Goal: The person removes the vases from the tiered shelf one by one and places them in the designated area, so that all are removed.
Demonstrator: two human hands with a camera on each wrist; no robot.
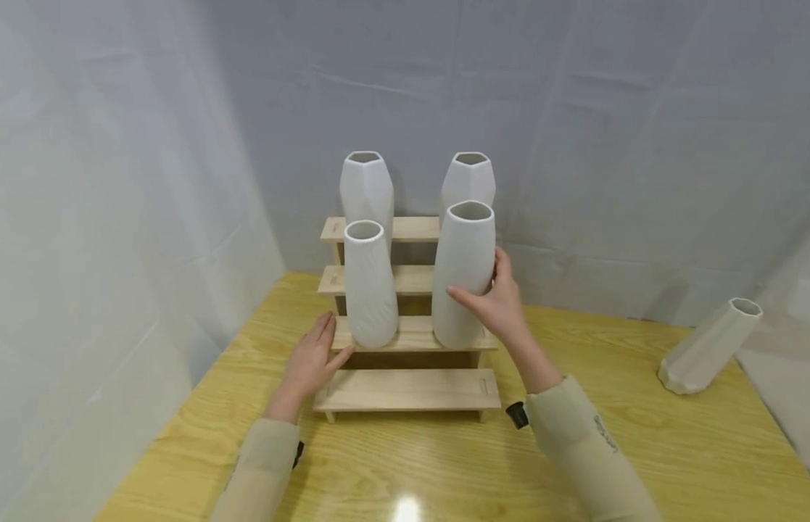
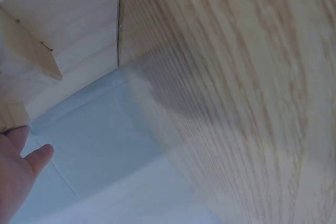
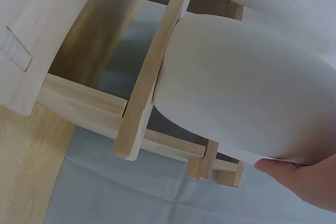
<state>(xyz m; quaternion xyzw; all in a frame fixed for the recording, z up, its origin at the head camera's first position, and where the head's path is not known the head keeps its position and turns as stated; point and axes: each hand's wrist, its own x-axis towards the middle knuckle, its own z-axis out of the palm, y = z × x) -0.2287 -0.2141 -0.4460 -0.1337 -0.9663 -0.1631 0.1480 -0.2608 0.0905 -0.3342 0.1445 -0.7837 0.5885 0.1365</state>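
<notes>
My right hand (image 1: 502, 301) grips a tall smooth white vase (image 1: 463, 272) around its right side, thumb across the front. The vase stands upright at the right end of the second step of a stepped wooden stand (image 1: 407, 389). In the right wrist view, its rounded base (image 3: 194, 77) meets that step's board. A narrower white vase (image 1: 370, 290) with a lightly textured surface stands at the step's left end. Beside it, my left hand (image 1: 311, 360) touches the board's left end with extended fingers. The left wrist view catches its fingertips (image 2: 39, 157) at the wood.
Two faceted white vases, one at left (image 1: 365, 188) and one at right (image 1: 468, 181), rise behind, their bases hidden. Another white vase (image 1: 708, 348) stands at the right of the wooden table (image 1: 594, 442). Pale cloth (image 1: 574, 109) hangs behind the table.
</notes>
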